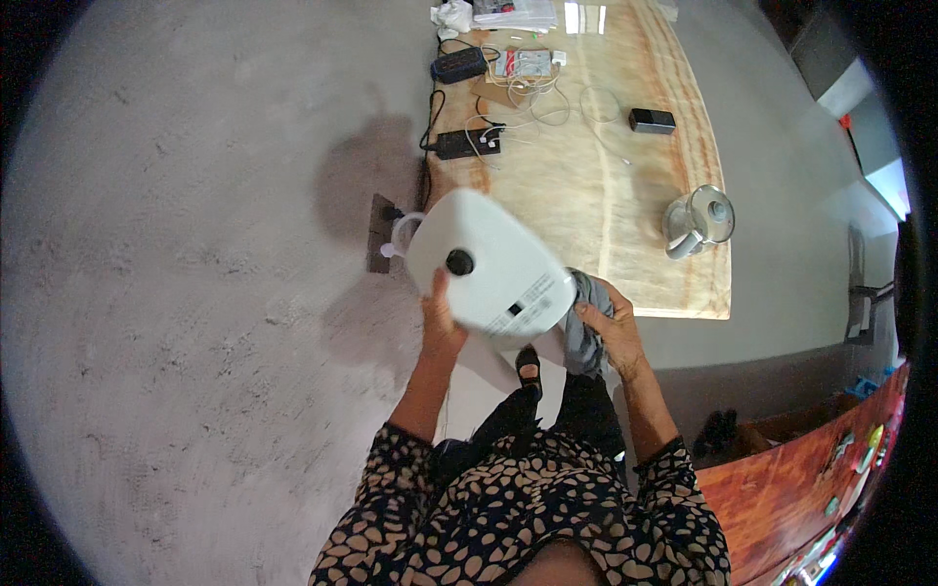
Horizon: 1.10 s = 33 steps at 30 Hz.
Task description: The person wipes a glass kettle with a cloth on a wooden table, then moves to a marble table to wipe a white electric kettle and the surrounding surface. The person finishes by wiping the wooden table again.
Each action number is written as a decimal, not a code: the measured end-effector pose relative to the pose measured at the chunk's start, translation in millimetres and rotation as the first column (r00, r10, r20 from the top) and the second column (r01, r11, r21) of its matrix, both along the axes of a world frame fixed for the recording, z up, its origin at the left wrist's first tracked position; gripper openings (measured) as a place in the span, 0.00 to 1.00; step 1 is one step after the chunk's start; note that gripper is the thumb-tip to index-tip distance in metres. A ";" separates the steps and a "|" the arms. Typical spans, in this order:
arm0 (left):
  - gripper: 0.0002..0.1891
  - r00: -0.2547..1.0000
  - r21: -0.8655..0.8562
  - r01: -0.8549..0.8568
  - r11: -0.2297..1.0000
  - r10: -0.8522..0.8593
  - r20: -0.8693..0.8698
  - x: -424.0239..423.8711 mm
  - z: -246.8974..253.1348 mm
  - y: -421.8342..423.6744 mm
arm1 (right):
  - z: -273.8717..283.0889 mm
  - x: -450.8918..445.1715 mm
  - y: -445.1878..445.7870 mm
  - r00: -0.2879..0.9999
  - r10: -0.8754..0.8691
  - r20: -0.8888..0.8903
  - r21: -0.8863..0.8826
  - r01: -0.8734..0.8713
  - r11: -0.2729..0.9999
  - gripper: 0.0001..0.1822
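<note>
A white appliance base [498, 249], which has a round black part and bears printed writing, is held up in front of me. My left hand [442, 319] grips its left lower edge, thumb on the top face near the black part. In my right hand [614, 329] is a bunched grey cloth [582, 344], pressed against the base's right corner. A whitish cord [401, 233] shows between the base and a dark wall socket panel [379, 234]. On the table's near right stands a glass kettle [698, 220] with a lid and grey handle.
The marble-patterned table [571, 212] holds a black power strip [465, 143], tangled white cables [531, 91], a dark speaker-like box [459, 66], a small black box [652, 121] and papers [516, 15]. A grey wall [205, 293] runs along the left. A reddish wooden surface [777, 505] lies lower right.
</note>
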<state>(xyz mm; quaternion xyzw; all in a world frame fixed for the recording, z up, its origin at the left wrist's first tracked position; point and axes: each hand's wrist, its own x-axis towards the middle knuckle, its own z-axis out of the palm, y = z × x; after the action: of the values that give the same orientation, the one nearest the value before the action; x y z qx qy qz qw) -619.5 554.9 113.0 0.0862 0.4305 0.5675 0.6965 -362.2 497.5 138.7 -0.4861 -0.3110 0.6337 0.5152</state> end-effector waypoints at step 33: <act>0.18 0.606 -0.361 -0.287 0.887 -0.124 -0.785 -66.0 -122.3 -127.7 | -300.9 -47.2 272.0 0.207 -0.199 0.958 0.210 -0.034 0.977 0.38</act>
<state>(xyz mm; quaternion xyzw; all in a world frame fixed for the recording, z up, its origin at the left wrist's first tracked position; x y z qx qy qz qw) -685.5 427.2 -9.3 0.1425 0.8160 0.3857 0.4063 -409.5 769.5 -162.2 -0.7414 -0.5959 0.1276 0.2811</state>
